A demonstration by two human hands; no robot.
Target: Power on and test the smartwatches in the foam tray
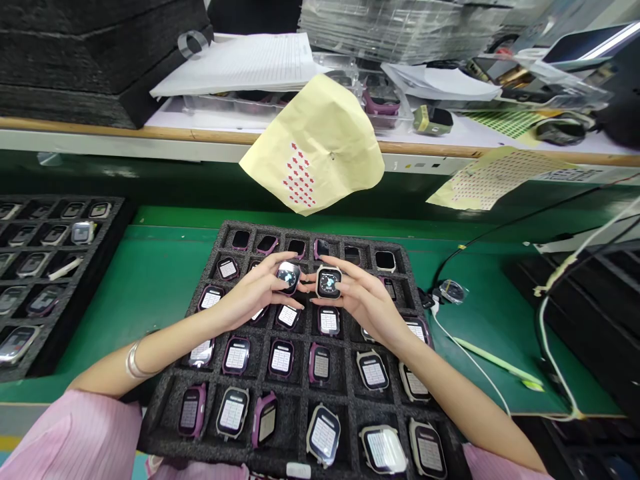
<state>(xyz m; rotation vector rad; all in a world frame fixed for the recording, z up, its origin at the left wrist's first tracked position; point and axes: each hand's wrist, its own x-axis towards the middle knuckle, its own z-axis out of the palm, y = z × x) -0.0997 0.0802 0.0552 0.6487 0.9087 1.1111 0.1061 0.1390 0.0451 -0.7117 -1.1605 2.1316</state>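
Note:
My left hand [267,287] is closed around a smartwatch body [289,277] with a lit dial, its thumb over the screen. Close beside it, my right hand [357,290] grips a second watch body [329,281], pale-framed, with a dark lit dial and the thumb on its lower right. Both watches are held face up above a black foam tray [300,407]. Purple and pale watch bodies without straps lie in its compartments, such as a purple-framed watch [281,358] and a pale-framed watch [233,411]. Many screens there show a white grid. My forearms hide some compartments.
A second foam tray [65,320] of watches lies at the left on the green table [150,267]. To the right are a light green stick [500,363] and cables [470,353]. Yellow sticker sheets [345,140] hang from the shelf edge [225,137], which carries papers [250,63].

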